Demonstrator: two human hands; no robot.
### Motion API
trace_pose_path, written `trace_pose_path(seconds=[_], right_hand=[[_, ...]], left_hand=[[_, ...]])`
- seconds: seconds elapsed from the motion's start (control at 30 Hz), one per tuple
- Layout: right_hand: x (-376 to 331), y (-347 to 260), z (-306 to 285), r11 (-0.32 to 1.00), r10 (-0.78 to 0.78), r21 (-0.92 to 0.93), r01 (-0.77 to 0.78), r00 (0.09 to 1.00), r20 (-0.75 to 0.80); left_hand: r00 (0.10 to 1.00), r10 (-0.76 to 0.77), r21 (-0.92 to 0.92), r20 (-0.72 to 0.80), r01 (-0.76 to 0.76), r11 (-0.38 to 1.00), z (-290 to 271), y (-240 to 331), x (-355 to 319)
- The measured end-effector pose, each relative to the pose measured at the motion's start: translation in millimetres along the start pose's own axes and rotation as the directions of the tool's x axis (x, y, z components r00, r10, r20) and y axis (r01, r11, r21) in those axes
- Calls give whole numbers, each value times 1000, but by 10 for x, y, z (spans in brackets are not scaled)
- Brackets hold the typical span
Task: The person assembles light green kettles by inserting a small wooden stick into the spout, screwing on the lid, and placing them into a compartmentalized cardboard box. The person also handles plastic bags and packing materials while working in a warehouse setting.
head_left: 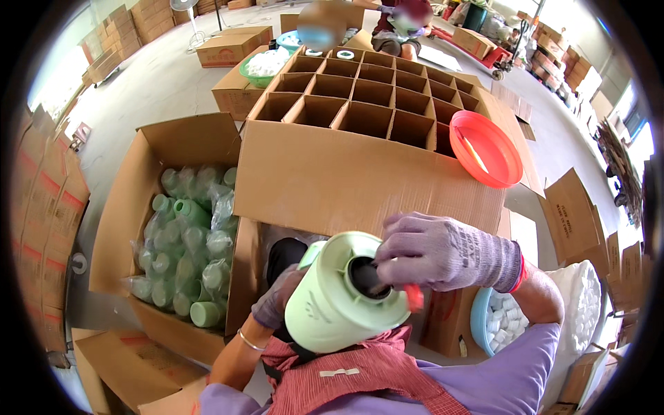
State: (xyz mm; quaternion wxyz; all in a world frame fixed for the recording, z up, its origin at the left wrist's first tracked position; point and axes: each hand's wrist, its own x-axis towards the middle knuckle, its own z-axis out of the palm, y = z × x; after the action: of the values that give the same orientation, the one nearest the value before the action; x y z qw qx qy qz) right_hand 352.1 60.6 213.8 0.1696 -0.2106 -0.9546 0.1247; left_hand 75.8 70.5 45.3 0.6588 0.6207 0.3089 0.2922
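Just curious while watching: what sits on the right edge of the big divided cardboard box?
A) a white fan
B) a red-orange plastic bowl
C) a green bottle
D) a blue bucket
B: a red-orange plastic bowl rests tilted on the right edge of the divided cardboard box, above the right hand.

Bright daylight, perhaps from blown-out openings at the rim; soft shadows, strong fisheye bending, dark corners.
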Motion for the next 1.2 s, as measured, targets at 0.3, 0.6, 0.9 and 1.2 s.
trace_pose_path(seconds=[0.3, 0.6, 0.9, 1.2], right_hand=[[-149, 388, 544, 73, 920, 746, -661, 334, 205], [-162, 449, 415, 106, 845, 791, -602, 474, 247], [-2022, 1728, -460, 105, 726, -289, -951, 272, -632], [-2403, 561, -649, 151, 715, 65, -986, 64, -696]], left_hand=[[624, 609, 532, -490, -340, 776, -11, 116, 137], [691, 309, 111, -654, -316, 942, -65, -317, -13], [699, 260, 405, -666, 46, 913, 269, -571, -746], [929, -20, 529, -370, 228, 817, -6, -248, -1021]])
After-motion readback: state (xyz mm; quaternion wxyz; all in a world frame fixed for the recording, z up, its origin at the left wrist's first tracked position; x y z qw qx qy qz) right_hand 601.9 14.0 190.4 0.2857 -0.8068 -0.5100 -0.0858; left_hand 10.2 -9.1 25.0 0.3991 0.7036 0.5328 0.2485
